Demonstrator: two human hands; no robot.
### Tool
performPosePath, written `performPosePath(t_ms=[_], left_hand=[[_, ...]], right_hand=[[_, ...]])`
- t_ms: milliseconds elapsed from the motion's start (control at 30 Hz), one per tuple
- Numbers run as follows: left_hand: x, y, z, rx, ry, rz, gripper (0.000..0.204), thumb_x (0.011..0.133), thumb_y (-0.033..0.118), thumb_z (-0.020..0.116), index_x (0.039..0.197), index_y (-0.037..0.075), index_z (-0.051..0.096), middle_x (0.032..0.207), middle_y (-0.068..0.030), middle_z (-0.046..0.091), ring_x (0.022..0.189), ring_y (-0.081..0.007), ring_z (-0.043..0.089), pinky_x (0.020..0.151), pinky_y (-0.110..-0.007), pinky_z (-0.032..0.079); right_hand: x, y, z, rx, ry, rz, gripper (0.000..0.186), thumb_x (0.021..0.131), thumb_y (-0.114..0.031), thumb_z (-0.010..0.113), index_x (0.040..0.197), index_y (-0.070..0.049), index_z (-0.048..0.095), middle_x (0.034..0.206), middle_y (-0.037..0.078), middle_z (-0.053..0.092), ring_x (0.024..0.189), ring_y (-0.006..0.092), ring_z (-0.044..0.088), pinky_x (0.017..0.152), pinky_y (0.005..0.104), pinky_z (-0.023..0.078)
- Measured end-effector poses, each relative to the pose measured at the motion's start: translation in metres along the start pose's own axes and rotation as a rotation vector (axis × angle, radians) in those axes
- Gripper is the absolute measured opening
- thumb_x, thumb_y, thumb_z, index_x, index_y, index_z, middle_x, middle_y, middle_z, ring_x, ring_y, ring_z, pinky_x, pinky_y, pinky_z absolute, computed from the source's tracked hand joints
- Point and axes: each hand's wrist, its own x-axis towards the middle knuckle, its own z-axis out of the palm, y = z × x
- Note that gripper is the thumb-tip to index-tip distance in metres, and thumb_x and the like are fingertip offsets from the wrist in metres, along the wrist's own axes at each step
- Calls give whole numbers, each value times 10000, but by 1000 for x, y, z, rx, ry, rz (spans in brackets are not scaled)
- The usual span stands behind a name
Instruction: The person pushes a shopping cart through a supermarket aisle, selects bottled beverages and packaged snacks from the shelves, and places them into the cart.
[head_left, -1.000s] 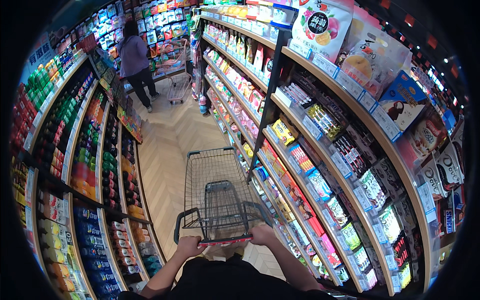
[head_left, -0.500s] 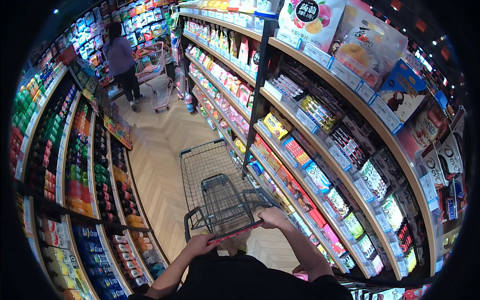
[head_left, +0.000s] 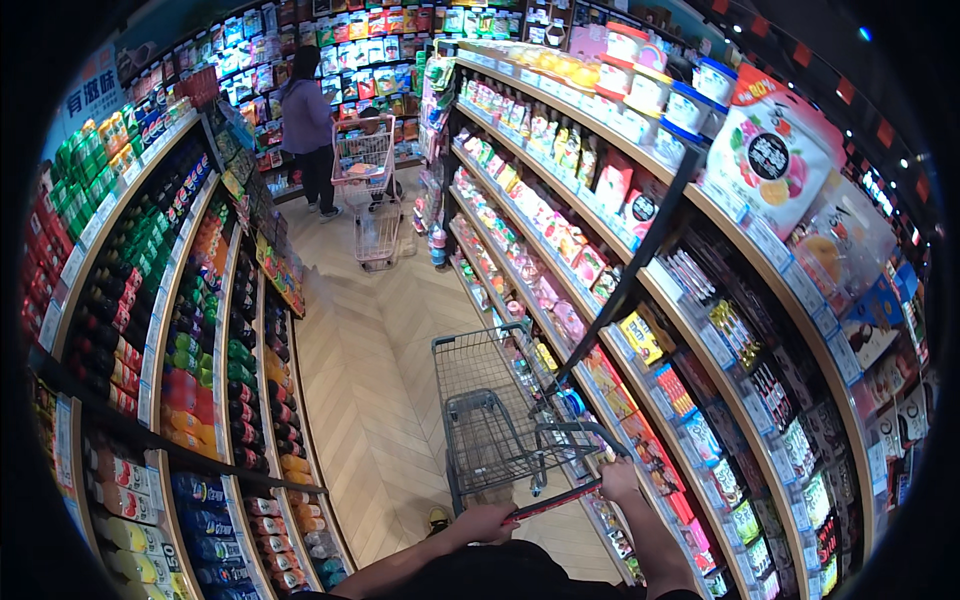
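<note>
Both of my hands are wrapped round the red-and-dark handle of a grey wire shopping cart [head_left: 480, 365]. My left hand [head_left: 484, 524] grips the handle's lower left end, and my right hand [head_left: 618, 480] grips its higher right end. The cart is angled beside the right-hand shelving, and I see no goods in its basket. A yellow shoe [head_left: 438, 520] shows below, left of the cart.
Drink shelves [head_left: 140, 300] line my left; snack and candy shelves [head_left: 680, 275] line my right. A person in purple [head_left: 308, 120] stands at the aisle's far end beside a pale shopping cart [head_left: 365, 195]. Herringbone floor [head_left: 350, 350] runs between; packaged goods line the back wall [head_left: 355, 50].
My hands and cart have shifted right in the view, the handle now tilted more steeply. The far person and pale cart appear further right and lower as the view has moved.
</note>
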Motion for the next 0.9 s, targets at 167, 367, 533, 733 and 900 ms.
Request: performPosePath(t_ms=[167,367,533,733,900], left_hand=[[16,0,-24,-38,-60,-109,510,1015,514,539,1295,90,580,999,-225,725,943,-420,705,801,-530,557],[34,-5,-42,63,70,-100,507,1006,520,532,1313,124,609,1022,-200,735,927,-415,712,794,-533,567],[49,-4,-61,82,100,-223,506,967,556,557,1217,133,674,951,-191,740,890,-407,720,746,-534,573],[73,-22,-67,251,234,-259,640,915,736,558,1020,122,704,728,-181,695,734,-402,709,649,-528,558],[87,-27,-68,342,303,-354,643,924,742,533,970,121,695,732,-154,701,724,-379,713,622,-507,550]], right_hand=[[31,9,-11,53,15,-5,209,735,-204,740,939,-182,780,909,89,771,1020,262,692,991,414,420],[68,18,-30,44,48,-77,202,735,-208,731,927,-179,785,918,102,774,991,269,720,956,425,456],[95,25,-53,42,113,-164,194,771,-268,708,878,-134,798,886,124,776,885,294,754,883,433,493],[139,40,-55,148,110,-284,212,779,-305,711,853,-123,792,824,151,755,839,314,742,864,433,506],[160,45,-61,252,223,-340,233,766,-354,755,763,-122,777,748,153,735,770,324,736,825,441,515]])
